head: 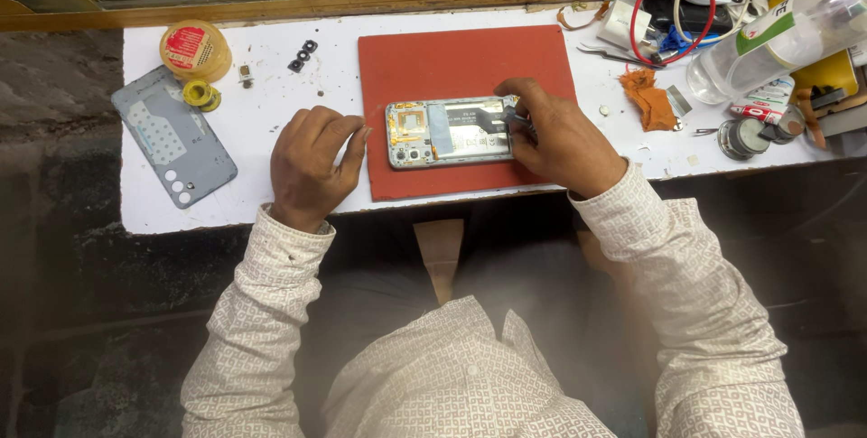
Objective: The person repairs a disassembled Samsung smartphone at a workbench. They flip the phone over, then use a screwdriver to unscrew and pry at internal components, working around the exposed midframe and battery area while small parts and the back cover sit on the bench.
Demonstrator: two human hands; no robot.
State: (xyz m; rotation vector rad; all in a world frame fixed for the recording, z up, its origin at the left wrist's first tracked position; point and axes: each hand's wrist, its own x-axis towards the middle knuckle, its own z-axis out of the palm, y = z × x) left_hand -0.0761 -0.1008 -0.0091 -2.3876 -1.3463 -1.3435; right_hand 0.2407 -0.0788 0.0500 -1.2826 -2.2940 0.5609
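Phone [449, 132] lies opened on the red mat [406, 54], back cover [173, 135] already off. Your right hand [555, 140] pinches a small tool at its lower end; your left hand [312, 165], holding nothing, rests just beside it. Inner parts remain mounted.

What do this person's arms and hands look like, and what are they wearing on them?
Both arms are covered by the long sleeves of a cream shirt with a small, repeating brown geometric print, cuffed at the wrists. The left hand and right hand are bare: no gloves and no rings visible. Something small may sit at the left cuff, too unclear to identify.
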